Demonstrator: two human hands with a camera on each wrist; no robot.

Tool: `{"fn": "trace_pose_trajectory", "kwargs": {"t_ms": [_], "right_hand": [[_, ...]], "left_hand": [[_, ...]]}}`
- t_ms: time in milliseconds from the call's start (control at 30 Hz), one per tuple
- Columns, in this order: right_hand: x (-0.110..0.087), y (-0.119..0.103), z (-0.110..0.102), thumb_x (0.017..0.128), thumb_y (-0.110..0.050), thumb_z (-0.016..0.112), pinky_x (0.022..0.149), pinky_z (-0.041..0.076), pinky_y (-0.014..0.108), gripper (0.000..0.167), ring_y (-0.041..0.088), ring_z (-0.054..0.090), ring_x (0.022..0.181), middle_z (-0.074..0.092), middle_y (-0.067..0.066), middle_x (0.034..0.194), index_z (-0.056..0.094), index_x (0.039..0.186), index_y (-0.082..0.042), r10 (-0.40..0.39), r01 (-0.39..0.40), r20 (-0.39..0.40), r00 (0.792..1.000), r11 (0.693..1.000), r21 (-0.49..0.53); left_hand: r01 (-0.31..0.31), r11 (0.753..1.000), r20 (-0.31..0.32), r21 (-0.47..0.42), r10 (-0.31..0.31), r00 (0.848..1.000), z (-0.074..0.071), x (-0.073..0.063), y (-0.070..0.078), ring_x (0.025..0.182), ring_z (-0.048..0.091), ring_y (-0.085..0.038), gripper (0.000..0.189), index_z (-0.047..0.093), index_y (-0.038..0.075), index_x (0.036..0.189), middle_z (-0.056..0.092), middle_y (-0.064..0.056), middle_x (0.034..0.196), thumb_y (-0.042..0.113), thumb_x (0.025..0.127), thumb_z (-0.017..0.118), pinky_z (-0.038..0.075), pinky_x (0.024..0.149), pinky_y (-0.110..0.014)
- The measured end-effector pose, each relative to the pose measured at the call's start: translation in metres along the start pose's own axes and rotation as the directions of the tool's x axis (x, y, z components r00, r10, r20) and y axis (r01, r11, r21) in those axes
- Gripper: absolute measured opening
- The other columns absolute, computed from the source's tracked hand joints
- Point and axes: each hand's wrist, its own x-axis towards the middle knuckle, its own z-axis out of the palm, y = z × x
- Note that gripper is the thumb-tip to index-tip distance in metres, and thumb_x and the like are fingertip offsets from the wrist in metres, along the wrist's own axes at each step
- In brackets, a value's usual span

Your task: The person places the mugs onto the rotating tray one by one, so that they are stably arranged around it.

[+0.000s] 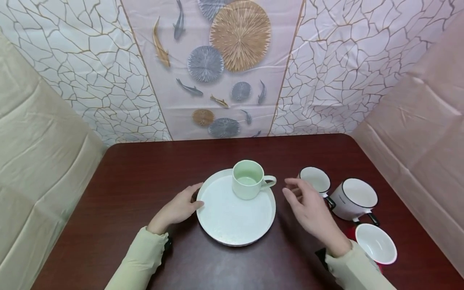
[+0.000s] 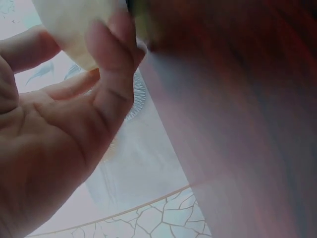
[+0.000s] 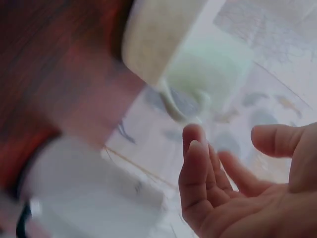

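Note:
A round white tray (image 1: 232, 225) with a low rim lies mid-table, with a pale green mug (image 1: 242, 188) upright near its far right edge. The mug's handle points right, past the rim. My left hand (image 1: 178, 208) grips the tray's left edge, thumb over the rim and fingers along the outer side; in the left wrist view the tray's wall (image 2: 74, 29) sits between the fingers and thumb. Holding nothing, my right hand (image 1: 314, 210) hovers right of the tray, fingers loosely bent, apart from the green mug's handle (image 3: 173, 106).
Right of my right hand stand two white mugs with dark rims and black handles, a nearer one (image 1: 342, 203) and a farther one (image 1: 316, 180). In front of them is a red mug (image 1: 377, 243), white inside. A patterned cloth (image 1: 232, 100) hangs behind the dark table (image 1: 152, 161).

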Motion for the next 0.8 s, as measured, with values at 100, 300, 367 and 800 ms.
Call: {"fn": "trace_pose_trajectory", "kwargs": {"t_ms": [100, 300, 367, 800], "right_hand": [[-0.02, 0.0, -0.02, 0.098, -0.024, 0.058, 0.072, 0.049, 0.026, 0.03, 0.012, 0.062, 0.086, 0.062, 0.005, 0.108, 0.06, 0.125, -0.009, -0.05, 0.048, -0.074, 0.996, 0.998, -0.032], [-0.051, 0.002, -0.059, 0.089, -0.002, 0.067, 0.069, 0.043, 0.008, 0.039, -0.006, 0.058, 0.085, 0.058, -0.001, 0.11, 0.06, 0.127, -0.008, -0.107, 0.104, -0.27, 0.957, 0.994, -0.026], [-0.062, 0.003, -0.072, 0.086, 0.003, 0.068, 0.069, 0.042, 0.006, 0.046, -0.009, 0.056, 0.084, 0.053, -0.009, 0.111, 0.059, 0.13, -0.008, -0.063, 0.059, -0.341, 0.938, 0.998, -0.023], [-0.112, 0.045, -0.102, 0.088, -0.011, 0.069, 0.064, 0.033, 0.001, 0.058, -0.013, 0.036, 0.085, 0.035, -0.007, 0.112, 0.045, 0.14, -0.003, 0.305, -0.372, -0.5, 0.81, 0.928, -0.036]], "left_hand": [[-0.018, 1.0, -0.024, 0.015, 0.018, 1.0, 0.001, 0.0, 0.0, 0.108, 0.053, -0.028, 0.059, 0.039, 0.002, 0.146, 0.049, -0.016, 0.137, 0.012, 0.093, 0.061, 0.041, 0.094, -0.044], [-0.029, 1.0, 0.004, 0.0, 0.029, 1.0, 0.001, -0.002, 0.002, 0.14, 0.025, -0.041, 0.07, 0.024, 0.008, 0.154, 0.029, -0.013, 0.156, 0.009, 0.093, 0.059, 0.031, 0.105, -0.053], [-0.037, 0.999, 0.019, -0.008, 0.037, 0.999, 0.0, -0.003, 0.004, 0.138, 0.026, -0.038, 0.075, 0.019, 0.011, 0.156, 0.026, -0.008, 0.157, 0.007, 0.092, 0.059, 0.037, 0.1, -0.048], [-0.013, 1.0, 0.034, -0.015, 0.014, 0.999, -0.003, -0.006, 0.01, 0.143, 0.007, -0.047, 0.072, 0.024, 0.007, 0.154, 0.024, -0.017, 0.157, 0.009, 0.092, 0.06, 0.02, 0.111, -0.058]]}}
